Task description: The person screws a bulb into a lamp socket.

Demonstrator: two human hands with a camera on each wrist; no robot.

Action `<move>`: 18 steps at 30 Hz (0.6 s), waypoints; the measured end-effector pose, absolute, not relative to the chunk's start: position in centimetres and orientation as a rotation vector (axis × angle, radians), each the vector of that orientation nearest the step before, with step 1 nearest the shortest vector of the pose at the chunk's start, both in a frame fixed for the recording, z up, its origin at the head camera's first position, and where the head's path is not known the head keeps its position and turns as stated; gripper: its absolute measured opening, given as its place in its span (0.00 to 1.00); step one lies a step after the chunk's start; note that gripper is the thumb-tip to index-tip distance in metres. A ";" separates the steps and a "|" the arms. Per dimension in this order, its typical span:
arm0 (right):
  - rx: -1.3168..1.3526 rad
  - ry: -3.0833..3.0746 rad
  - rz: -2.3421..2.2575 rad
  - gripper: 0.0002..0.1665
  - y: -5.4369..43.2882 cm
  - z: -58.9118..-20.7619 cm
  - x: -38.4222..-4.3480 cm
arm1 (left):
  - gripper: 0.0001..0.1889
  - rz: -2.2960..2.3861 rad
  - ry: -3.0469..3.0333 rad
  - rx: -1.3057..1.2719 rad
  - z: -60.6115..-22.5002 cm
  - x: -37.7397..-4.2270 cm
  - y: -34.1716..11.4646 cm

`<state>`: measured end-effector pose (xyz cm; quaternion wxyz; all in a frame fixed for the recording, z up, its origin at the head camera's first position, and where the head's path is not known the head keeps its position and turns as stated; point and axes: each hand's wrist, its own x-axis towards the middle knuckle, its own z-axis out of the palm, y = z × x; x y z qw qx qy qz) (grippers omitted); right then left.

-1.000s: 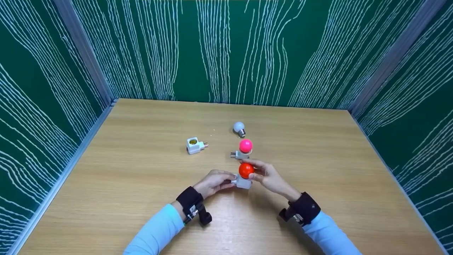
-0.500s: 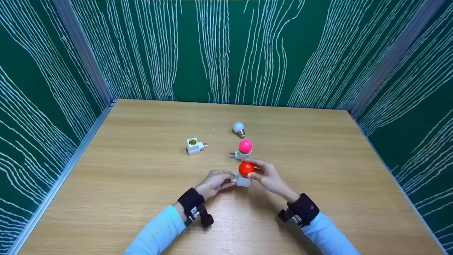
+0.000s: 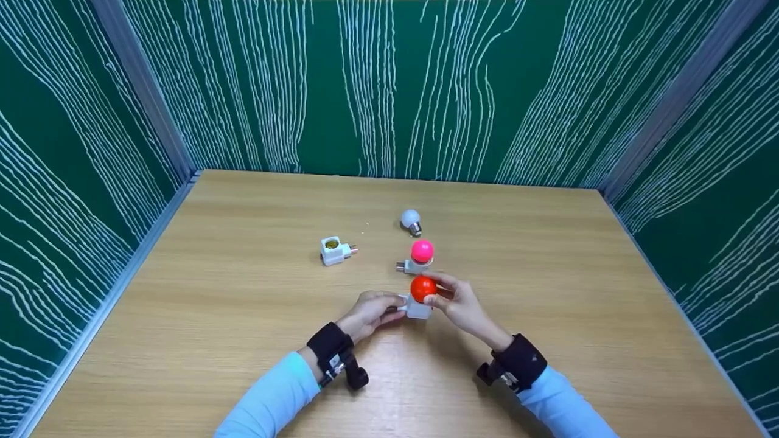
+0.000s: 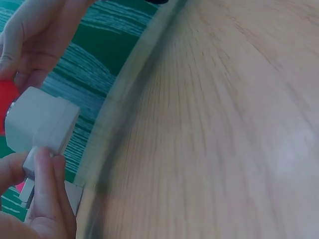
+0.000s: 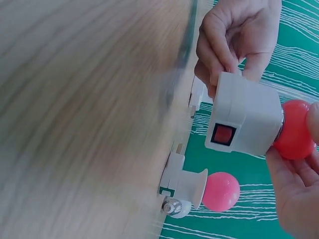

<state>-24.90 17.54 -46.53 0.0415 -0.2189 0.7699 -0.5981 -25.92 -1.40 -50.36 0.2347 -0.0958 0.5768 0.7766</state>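
In the head view my left hand (image 3: 367,315) pinches the plug end of a white lamp socket (image 3: 419,309). A red light bulb (image 3: 423,288) sits in the socket's opening, and my right hand (image 3: 462,308) grips it between thumb and fingers. From the right wrist view, the socket's side shows a red rocker switch (image 5: 223,134), and a thin strip of the bulb's metal base is visible at the opening. The socket is held above the table. In the left wrist view the fingers of the left hand (image 4: 47,199) cover part of the plug.
Just beyond the hands, a pink bulb (image 3: 422,250) stands in another white socket (image 3: 416,266). Behind it a white bulb (image 3: 411,219) lies on the wooden table (image 3: 243,274). A bulbless white socket (image 3: 333,251) lies to the left. Green patterned panels (image 3: 322,91) enclose the table.
The socket and red bulb have shifted slightly away from the body, with both hands still on them. The other bulbs and sockets stay put.
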 end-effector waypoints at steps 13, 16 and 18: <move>-0.897 2.186 -1.726 0.30 18.5 -46.6 -25.5 | 0.16 2.114 1.580 -0.255 -50.6 -26.0 -1.5; -0.863 2.231 -1.733 0.29 18.4 -46.6 -25.5 | 0.16 2.133 1.583 -0.262 -50.7 -26.0 -1.4; -0.827 2.234 -1.742 0.29 18.3 -46.5 -25.5 | 0.16 2.142 1.592 -0.268 -50.7 -26.0 -1.4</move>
